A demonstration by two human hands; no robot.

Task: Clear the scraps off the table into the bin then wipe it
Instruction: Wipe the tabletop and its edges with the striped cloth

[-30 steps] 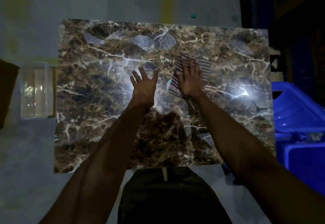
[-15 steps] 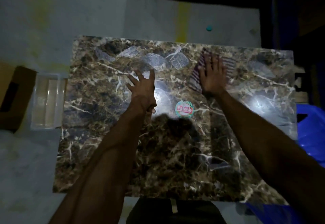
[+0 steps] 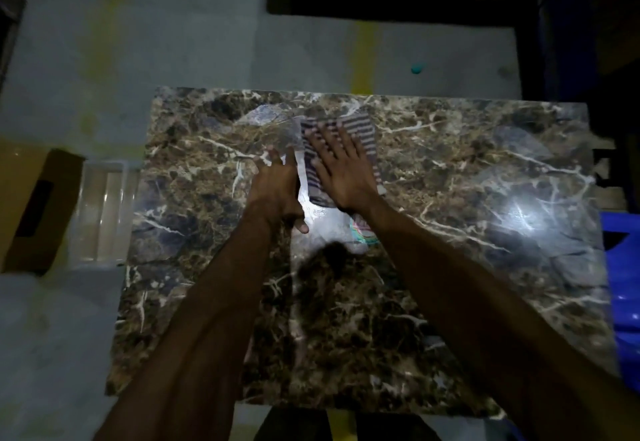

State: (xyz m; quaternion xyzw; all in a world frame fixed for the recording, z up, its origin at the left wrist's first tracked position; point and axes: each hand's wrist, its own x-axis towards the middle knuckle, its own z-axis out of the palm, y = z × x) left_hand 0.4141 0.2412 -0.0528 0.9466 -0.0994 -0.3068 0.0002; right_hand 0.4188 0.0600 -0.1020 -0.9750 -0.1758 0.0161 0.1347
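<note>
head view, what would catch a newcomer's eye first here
Two bare forearms reach across a dark marble-patterned table. The right hand presses flat on a striped cloth near the far edge, with the left hand resting open beside it. A bright glare shines on the tabletop's right side, next to something blue at the frame's right edge.

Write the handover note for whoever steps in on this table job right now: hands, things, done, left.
Right hand: flat, fingers straight, pressing the striped cloth onto the marble table near its far edge.
Left hand: open, beside the cloth, holding nothing.
Clear bin: on the floor at the table's left side.
Done: no scraps visible on the tabletop.
Left: wipe the remaining surface; a round sticker sits by the right wrist.
</note>
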